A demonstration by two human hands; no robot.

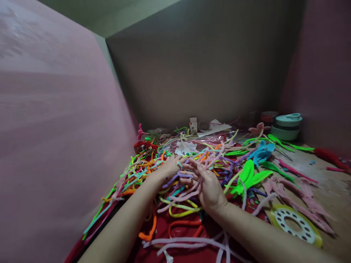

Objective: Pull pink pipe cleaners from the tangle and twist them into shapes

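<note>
My right hand [210, 186] is closed around several pale pink pipe cleaners [189, 196], whose ends stick out above and below the palm. Its fingers point left, with a purple pipe cleaner [173, 179] by them. Just beyond, my left hand [173, 167] reaches into a tangled heap of coloured pipe cleaners [142, 170], fingers stretched out and their tips partly hidden near the right hand. Bright green leaf shapes [248, 179] made of pipe cleaner lie beside my right wrist. Closer to me, lilac pipe cleaners [186, 241] rest on red cloth [164, 224].
A yellow tape roll [315, 233] with a white core lies at right on the brown board [337, 190]. Behind it are pink fuzzy pieces [309, 193], a blue flower shape [261, 152] and a teal lidded container [286, 128]. A pink wall [68, 146] bounds the left side.
</note>
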